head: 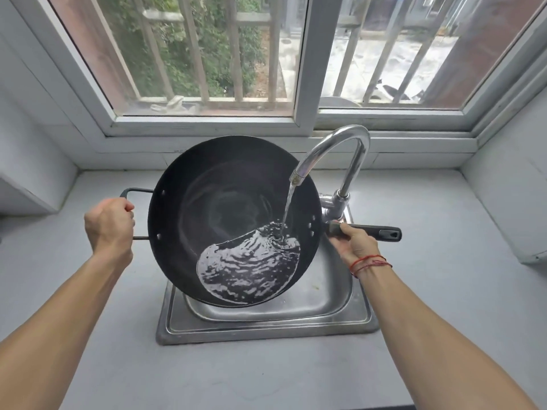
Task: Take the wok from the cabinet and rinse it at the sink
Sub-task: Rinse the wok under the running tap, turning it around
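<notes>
Both hands grip wok [225,202] under running faucet [334,149].

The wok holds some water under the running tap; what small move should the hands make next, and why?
Probably swirl the wok gently: the water pools only on its near side, and the left hand and right hand grip it on both sides.

Soft daylight enters through the window [207,54] across the top of the frame, leaving the grey counter [444,306] evenly bright with only faint shadows. White glints sit on the faucet [349,130] and on the rippling water [248,270] in the wok [213,187] at centre. The wide lens bows straight lines toward the edges.
</notes>
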